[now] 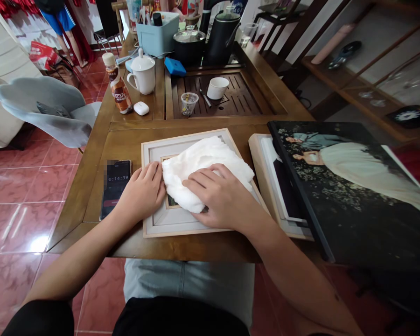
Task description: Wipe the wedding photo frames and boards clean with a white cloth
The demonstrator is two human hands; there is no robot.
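A pale wooden picture frame (154,228) lies flat at the near edge of the wooden table (126,133). A white cloth (203,158) is spread over its middle. My right hand (220,198) presses flat on the near part of the cloth, fingers stretched out and pointing left. My left hand (143,191) rests on the frame's left side, its fingers lightly curled against the cloth's edge, holding the frame down.
A phone (115,186) showing a timer lies left of the frame. To the right, a second light frame (266,186) sits under a large dark photo canvas (353,186). Farther back are a coffee bottle (119,86), white teapot (142,72), earbud case (141,108), tea tray (238,100) with cups, kettles. A grey chair (45,107) stands left.
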